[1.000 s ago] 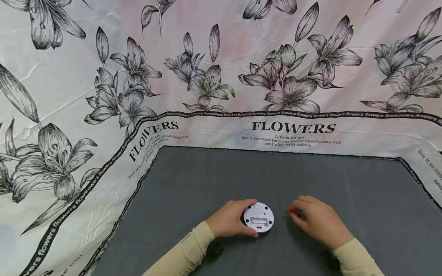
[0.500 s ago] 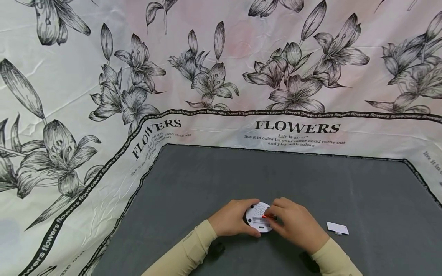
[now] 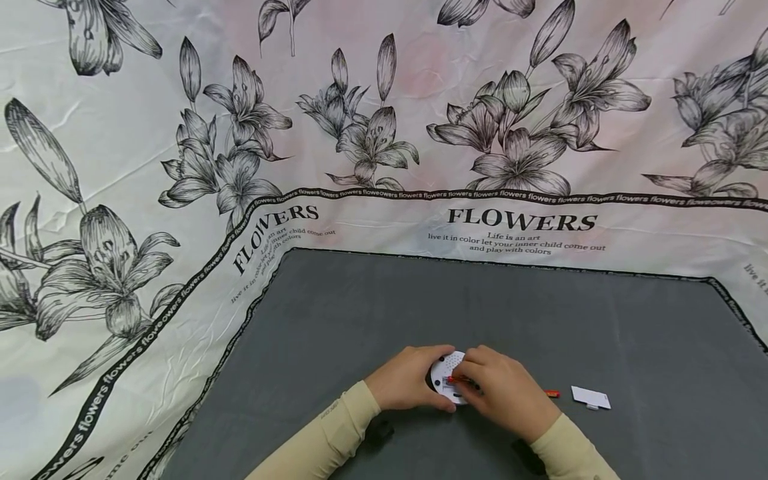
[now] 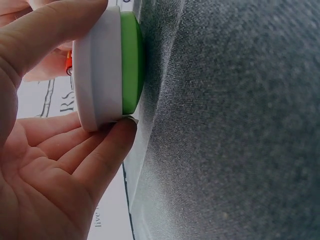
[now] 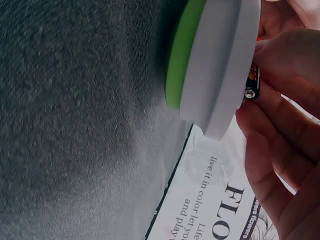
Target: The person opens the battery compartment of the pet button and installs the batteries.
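Observation:
My left hand (image 3: 401,379) grips a round white device (image 3: 444,363) by its edge, thumb on one side and fingers on the other. Its upturned face has small black feet and a battery compartment. The left wrist view shows its green underside (image 4: 131,65) close to the grey cloth. Over the compartment, my right hand (image 3: 507,392) pinches a red and black battery (image 5: 253,82) between thumb and fingers, and hides much of the device in the head view. Whether the battery is seated cannot be told.
To the right of my right hand lies a second red battery (image 3: 552,394), partly covered by the hand. Beside it is a white battery cover (image 3: 591,397) with a small tab. A floral cloth border (image 3: 522,230) surrounds the grey cloth (image 3: 372,300).
My right hand has come left to the device with a battery, uncovering the white cover and then the second battery. My left hand keeps its grip on the device.

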`<act>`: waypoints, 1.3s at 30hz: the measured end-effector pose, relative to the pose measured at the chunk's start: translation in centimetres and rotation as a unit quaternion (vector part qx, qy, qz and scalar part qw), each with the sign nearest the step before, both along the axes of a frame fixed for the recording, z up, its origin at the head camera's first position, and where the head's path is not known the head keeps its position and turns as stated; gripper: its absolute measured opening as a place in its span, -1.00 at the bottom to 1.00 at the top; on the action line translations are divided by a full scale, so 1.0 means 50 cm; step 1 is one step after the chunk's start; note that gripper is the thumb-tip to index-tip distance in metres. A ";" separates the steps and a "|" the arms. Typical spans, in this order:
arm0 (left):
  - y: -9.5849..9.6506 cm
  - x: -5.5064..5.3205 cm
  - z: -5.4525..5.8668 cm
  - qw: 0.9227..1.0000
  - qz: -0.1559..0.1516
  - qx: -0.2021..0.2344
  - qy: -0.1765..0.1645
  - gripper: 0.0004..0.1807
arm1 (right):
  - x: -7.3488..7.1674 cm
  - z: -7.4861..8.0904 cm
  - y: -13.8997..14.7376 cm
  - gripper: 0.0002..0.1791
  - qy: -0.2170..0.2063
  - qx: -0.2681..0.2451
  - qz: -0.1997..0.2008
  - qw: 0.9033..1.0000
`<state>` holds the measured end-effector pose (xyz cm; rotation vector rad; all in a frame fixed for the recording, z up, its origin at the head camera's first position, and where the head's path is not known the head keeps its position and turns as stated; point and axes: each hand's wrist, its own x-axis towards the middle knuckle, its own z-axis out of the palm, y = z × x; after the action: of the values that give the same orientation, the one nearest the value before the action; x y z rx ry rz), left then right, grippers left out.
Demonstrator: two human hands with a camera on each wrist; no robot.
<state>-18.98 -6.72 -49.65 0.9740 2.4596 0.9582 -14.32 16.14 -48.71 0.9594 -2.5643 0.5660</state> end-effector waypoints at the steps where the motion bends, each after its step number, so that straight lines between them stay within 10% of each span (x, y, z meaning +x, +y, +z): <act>1: 0.000 0.000 0.000 1.000 -0.002 0.003 0.002 0.00 | 0.000 0.000 -0.002 -0.77 -0.001 0.002 0.000 1.000; 24: 0.006 0.003 0.004 1.000 0.006 -0.016 0.003 0.07 | 0.007 0.003 0.012 -0.75 -0.003 0.006 -0.020 1.000; 31: 0.009 0.004 0.006 0.999 0.011 -0.033 0.015 0.07 | 0.009 0.024 0.050 -0.81 -0.121 -0.027 -0.108 0.986; 39: 0.008 0.006 0.006 0.999 0.013 -0.032 0.012 0.07 | 0.003 0.019 0.055 -0.70 -0.221 -0.053 -0.090 0.970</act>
<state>-18.69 -6.31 -49.35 0.9402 2.5111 0.8744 -14.19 18.89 -47.79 0.6074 -2.9293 0.9416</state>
